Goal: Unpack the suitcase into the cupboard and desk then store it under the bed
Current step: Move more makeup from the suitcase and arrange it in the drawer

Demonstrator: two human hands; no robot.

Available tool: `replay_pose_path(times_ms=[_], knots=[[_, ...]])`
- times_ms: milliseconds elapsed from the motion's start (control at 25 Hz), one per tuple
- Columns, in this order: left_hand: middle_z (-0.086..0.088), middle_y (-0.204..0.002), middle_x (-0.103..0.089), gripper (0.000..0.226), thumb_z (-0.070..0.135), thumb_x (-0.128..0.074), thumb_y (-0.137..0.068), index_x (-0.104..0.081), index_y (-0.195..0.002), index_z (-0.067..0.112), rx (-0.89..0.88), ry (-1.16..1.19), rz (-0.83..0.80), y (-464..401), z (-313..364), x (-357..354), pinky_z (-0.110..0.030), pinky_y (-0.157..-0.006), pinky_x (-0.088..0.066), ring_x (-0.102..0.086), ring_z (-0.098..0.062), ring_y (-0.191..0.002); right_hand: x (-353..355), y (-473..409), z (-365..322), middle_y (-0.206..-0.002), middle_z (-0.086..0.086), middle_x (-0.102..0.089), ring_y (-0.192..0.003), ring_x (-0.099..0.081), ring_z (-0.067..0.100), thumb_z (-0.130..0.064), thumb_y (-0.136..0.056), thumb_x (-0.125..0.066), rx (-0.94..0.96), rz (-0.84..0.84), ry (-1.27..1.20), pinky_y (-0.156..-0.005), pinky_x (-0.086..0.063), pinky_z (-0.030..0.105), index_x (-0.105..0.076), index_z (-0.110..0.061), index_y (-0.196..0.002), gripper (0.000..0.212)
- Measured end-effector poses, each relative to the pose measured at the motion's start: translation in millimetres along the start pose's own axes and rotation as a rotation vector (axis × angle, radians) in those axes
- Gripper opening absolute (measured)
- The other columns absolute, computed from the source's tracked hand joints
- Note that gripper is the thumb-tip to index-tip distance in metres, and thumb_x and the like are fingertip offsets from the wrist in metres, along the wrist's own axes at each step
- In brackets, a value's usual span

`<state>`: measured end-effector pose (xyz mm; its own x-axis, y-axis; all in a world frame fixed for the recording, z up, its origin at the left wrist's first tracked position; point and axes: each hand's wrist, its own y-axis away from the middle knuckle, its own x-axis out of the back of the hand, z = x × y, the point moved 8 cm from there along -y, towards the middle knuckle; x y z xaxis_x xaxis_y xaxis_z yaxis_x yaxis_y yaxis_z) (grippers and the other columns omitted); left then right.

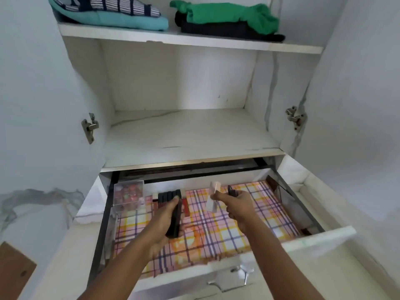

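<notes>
Cupboard (190, 83) is seen with both doors swung open, filling most of the frame; hinges are visible at mid-left and mid-right. On the top shelf (194, 41), at the upper edge of the frame, a striped garment is stacked on a teal folded one (121, 20) at upper left, and a green garment (233, 15) is laid over a black one at upper centre-right. The middle shelf (190, 135) is observed bare.

Drawer (324, 237) is pulled out in the lower half of the frame. Its floor is covered by a plaid liner (227, 230) in pink, yellow and purple. A clear plastic box (128, 194) holding small reddish items is noted in the drawer's far-left corner.

Left hand (166, 221), lower centre of the frame, is closed around a block of narrow black cases (173, 213), held over the liner with a red edge showing beside it. Right hand (236, 201), right of centre, is pinched on a small pale, blurred item (213, 195) between thumb and forefinger, with a small dark object (232, 191) also gripped behind the fingers; what either item is cannot be told. The hands are held apart, both above the drawer interior.

Suitcase is outside the frame. A brown wooden corner (15, 271) is seen at lower left.
</notes>
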<state>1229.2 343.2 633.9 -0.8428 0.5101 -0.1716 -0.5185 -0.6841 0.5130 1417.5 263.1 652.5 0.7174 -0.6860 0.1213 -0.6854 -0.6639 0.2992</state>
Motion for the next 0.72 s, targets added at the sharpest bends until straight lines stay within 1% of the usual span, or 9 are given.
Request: replay_pose_path(times_ms=[40,120,200,320,360,440,560,640,720], knots=[[-0.007,-0.056,-0.051,0.038,0.033,-0.038,-0.099,-0.058,-0.084,0.005,0.041,0.092,0.014,-10,-3,3,-0.026,-0.044,-0.042,-0.047,-0.019,-0.047,-4,-22,3,-0.051,0.000,-0.036,-0.039,-0.029,0.008,-0.013,-0.070,-0.080,-0.004,0.045,0.065,-0.037,-0.026,0.022,-0.053,-0.009,-0.063,0.028],[-0.010,-0.059,-0.050,0.035,0.024,-0.033,-0.101,-0.056,-0.089,0.001,0.071,0.194,0.044,-25,-7,7,-0.027,-0.041,-0.043,-0.048,-0.021,-0.050,-17,-56,8,-0.054,0.001,-0.046,-0.046,-0.042,0.011,-0.014,-0.067,-0.082,0.012,0.068,0.218,-0.042,-0.036,0.024,-0.051,-0.011,-0.059,0.032],[-0.014,-0.068,-0.051,0.026,0.021,-0.037,-0.101,-0.052,-0.095,0.001,0.077,0.251,0.117,-39,-8,14,-0.028,-0.042,-0.049,-0.051,-0.024,-0.057,-38,-90,17,-0.061,0.002,-0.052,-0.054,-0.049,0.012,-0.021,-0.067,-0.082,0.013,0.034,0.426,-0.047,-0.040,0.024,-0.051,-0.011,-0.062,0.033],[-0.018,-0.085,-0.058,0.020,0.020,-0.046,-0.098,-0.051,-0.105,0.002,0.081,0.287,0.164,-51,-11,22,-0.034,-0.054,-0.056,-0.061,-0.027,-0.071,-58,-129,39,-0.067,0.001,-0.054,-0.056,-0.049,0.011,-0.028,-0.066,-0.080,-0.059,-0.032,0.631,-0.046,-0.038,0.021,-0.056,-0.008,-0.073,0.032],[-0.019,-0.091,-0.059,0.021,0.019,-0.049,-0.097,-0.052,-0.107,0.001,0.092,0.297,0.161,-52,-15,24,-0.036,-0.057,-0.056,-0.063,-0.029,-0.078,-64,-138,45,-0.070,0.002,-0.056,-0.057,-0.050,0.011,-0.028,-0.066,-0.079,-0.077,-0.057,0.650,-0.046,-0.039,0.021,-0.058,-0.007,-0.076,0.032],[-0.020,-0.096,-0.060,0.022,0.016,-0.052,-0.094,-0.054,-0.108,-0.001,0.112,0.315,0.182,-56,-22,29,-0.037,-0.058,-0.056,-0.062,-0.030,-0.086,-72,-153,52,-0.069,0.002,-0.056,-0.059,-0.053,0.012,-0.026,-0.065,-0.079,-0.086,-0.093,0.662,-0.049,-0.043,0.022,-0.057,-0.008,-0.075,0.031],[-0.020,-0.098,-0.064,0.021,0.016,-0.056,-0.091,-0.059,-0.102,-0.002,0.109,0.292,0.228,-64,-25,33,-0.032,-0.061,-0.055,-0.064,-0.028,-0.088,-75,-164,58,-0.065,0.001,-0.053,-0.060,-0.054,0.013,-0.024,-0.065,-0.079,-0.106,-0.124,0.699,-0.050,-0.042,0.021,-0.051,-0.011,-0.068,0.031],[-0.019,-0.097,-0.068,0.020,0.016,-0.060,-0.089,-0.060,-0.100,-0.002,0.101,0.294,0.228,-68,-26,32,-0.029,-0.062,-0.055,-0.067,-0.027,-0.087,-74,-168,64,-0.067,0.001,-0.052,-0.059,-0.052,0.012,-0.025,-0.066,-0.079,-0.126,-0.143,0.729,-0.046,-0.039,0.019,-0.052,-0.010,-0.073,0.031],[-0.017,-0.093,-0.071,0.024,0.015,-0.063,-0.087,-0.061,-0.103,-0.002,0.094,0.301,0.230,-71,-26,31,-0.028,-0.062,-0.056,-0.070,-0.026,-0.087,-75,-171,66,-0.072,0.004,-0.056,-0.060,-0.053,0.012,-0.026,-0.067,-0.079,-0.126,-0.150,0.722,-0.047,-0.040,0.020,-0.054,-0.008,-0.077,0.032]])
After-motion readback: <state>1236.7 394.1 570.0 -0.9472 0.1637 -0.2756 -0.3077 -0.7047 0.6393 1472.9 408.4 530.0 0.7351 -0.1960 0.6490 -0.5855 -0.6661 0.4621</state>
